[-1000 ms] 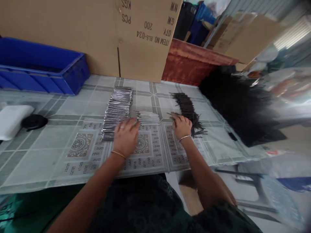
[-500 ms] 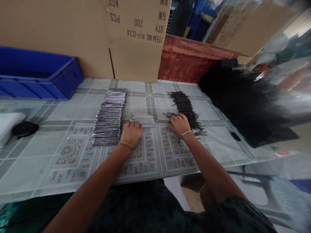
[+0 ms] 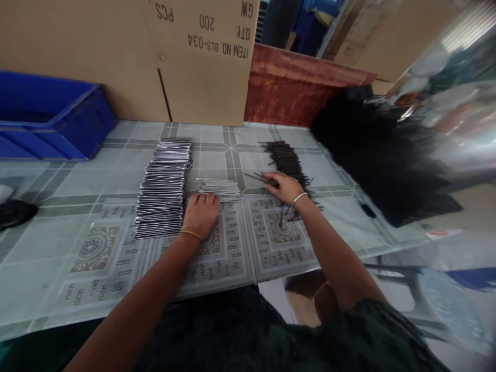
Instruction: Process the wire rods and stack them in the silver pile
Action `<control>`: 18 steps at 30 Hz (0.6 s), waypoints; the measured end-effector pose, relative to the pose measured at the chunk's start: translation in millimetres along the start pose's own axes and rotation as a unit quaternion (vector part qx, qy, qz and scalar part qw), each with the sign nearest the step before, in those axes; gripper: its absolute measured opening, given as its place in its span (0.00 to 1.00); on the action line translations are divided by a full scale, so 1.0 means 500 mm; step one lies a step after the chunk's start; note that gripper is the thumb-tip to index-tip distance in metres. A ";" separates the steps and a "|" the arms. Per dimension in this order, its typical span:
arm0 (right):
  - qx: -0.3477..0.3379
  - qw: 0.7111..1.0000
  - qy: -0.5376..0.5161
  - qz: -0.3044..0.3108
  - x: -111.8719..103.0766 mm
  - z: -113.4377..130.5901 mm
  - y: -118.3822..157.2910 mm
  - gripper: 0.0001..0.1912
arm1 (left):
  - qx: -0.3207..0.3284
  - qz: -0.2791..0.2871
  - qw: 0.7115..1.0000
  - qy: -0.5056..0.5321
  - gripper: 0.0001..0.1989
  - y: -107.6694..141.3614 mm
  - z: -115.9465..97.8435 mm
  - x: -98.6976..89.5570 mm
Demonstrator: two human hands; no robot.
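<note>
My right hand (image 3: 285, 187) pinches a few thin dark sticks (image 3: 254, 177), which poke out to the left past the fingertips. It is beside a long heap of similar dark sticks (image 3: 285, 156). My left hand (image 3: 202, 213) rests at the near-left edge of a small row of thin silver rods (image 3: 221, 189). Its fingers are curled together, and the tips are hidden, so what they hold cannot be made out. Left of that hand lies a long row of shiny ridged metal rods (image 3: 161, 191), laid side by side.
A patterned cloth (image 3: 46, 248) covers the table. Behind it stand a blue bin (image 3: 83, 116), a large cardboard sheet (image 3: 201, 88) and a reddish board (image 3: 290, 85). A black bundle (image 3: 372, 155) lies at right, a black round object (image 3: 17, 213) at left.
My right hand has lifted slightly off the dark heap, with sticks now jutting out from its fingers. My left hand stays by the silver rods. The view has shifted a little.
</note>
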State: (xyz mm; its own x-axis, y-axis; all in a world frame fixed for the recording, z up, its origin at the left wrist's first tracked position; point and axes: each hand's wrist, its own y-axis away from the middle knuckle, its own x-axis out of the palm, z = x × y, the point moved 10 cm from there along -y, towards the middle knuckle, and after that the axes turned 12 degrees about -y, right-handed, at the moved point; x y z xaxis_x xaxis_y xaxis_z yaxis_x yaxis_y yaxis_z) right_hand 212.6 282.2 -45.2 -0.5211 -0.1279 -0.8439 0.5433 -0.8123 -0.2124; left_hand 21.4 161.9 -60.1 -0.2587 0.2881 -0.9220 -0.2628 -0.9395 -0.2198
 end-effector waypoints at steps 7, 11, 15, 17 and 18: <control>-0.134 0.975 0.096 0.152 0.017 0.077 0.164 0.17 | -0.008 -0.039 0.996 0.082 0.17 0.079 -0.020 -0.042; -0.115 0.971 0.115 0.174 0.045 0.054 0.222 0.13 | -0.009 -0.017 0.993 0.117 0.17 0.119 -0.039 -0.031; -0.091 0.990 0.074 0.079 0.045 0.046 0.185 0.11 | -0.025 0.003 0.992 0.127 0.14 0.143 -0.033 -0.011; -0.063 0.998 0.007 -0.019 0.027 0.033 0.144 0.12 | -0.044 0.011 0.989 0.140 0.14 0.154 -0.021 -0.005; -0.044 0.996 -0.037 -0.071 0.017 0.020 0.123 0.13 | -0.055 0.016 0.987 0.150 0.14 0.159 -0.015 -0.001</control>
State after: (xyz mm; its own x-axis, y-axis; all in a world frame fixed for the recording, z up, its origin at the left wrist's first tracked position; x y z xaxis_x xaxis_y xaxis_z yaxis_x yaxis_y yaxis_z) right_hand 234.9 225.4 -60.3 -0.6414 -0.0600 -0.7649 0.5146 -0.7731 -0.3708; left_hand 7.7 85.8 -79.3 0.0264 0.2055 -0.9783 -0.1529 -0.9663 -0.2071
